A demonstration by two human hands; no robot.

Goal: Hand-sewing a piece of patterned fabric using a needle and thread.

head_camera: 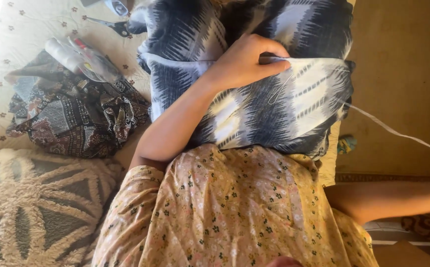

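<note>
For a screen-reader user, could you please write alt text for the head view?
The left hand pinches a seam of blue-and-white patterned fabric on the lap; a white thread runs off right. Scissors and dark patterned cloth lie at left.

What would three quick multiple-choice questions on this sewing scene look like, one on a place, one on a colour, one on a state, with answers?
1. Where do the scissors lie?
A. On the pale bedcover above the patterned dark cloth pile
B. On the tan floor at the right
C. On the floral dress

2. What colours is the cloth under the left hand?
A. Red and green
B. Dark blue and white
C. Plain yellow

3. How is the white thread running off to the right?
A. Coiled in a heap
B. Wound on a spool
C. Drawn out in a long line

Answers: 1 A, the scissors rest on the bedcover near the top edge. 2 B, zigzag blue and white bands show. 3 C, it stretches from the cloth past the frame edge; the left grip pinches a fold.
</note>
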